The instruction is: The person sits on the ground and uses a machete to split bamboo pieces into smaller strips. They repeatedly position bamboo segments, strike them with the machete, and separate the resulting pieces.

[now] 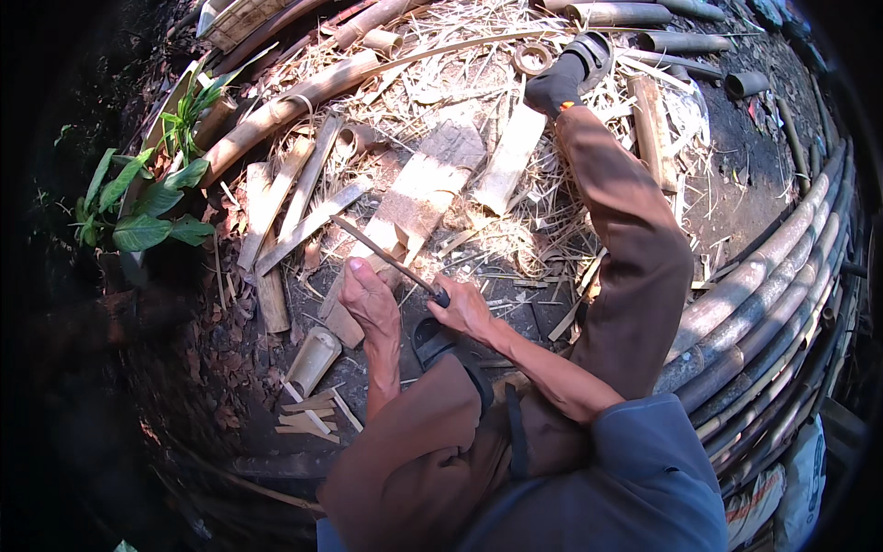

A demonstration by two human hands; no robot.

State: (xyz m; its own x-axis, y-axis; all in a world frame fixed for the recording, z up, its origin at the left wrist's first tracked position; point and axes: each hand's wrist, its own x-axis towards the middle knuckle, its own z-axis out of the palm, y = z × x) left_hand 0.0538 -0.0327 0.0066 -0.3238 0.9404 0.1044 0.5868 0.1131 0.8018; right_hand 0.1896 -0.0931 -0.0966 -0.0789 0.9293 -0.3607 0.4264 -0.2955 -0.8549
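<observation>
My right hand (463,310) is closed around the dark handle of a long, narrow knife (375,248). Its blade slants up and to the left, passing in front of my left hand (370,299). My left hand is curled with the thumb pointing up, closed on a short tan bamboo piece (399,247) just under the blade; most of its fingers are hidden. Beneath lies a long, pale wooden board (425,182), sloping away from me between my legs.
Split bamboo pieces (288,198) lie left of the board, a bamboo trough (314,359) nearer. Shavings (515,248) cover the ground. Beyond my outstretched right leg (625,212), long bamboo poles (736,276) are stacked. A leafy plant (152,204) grows at left, beside a thick bamboo pole (276,115).
</observation>
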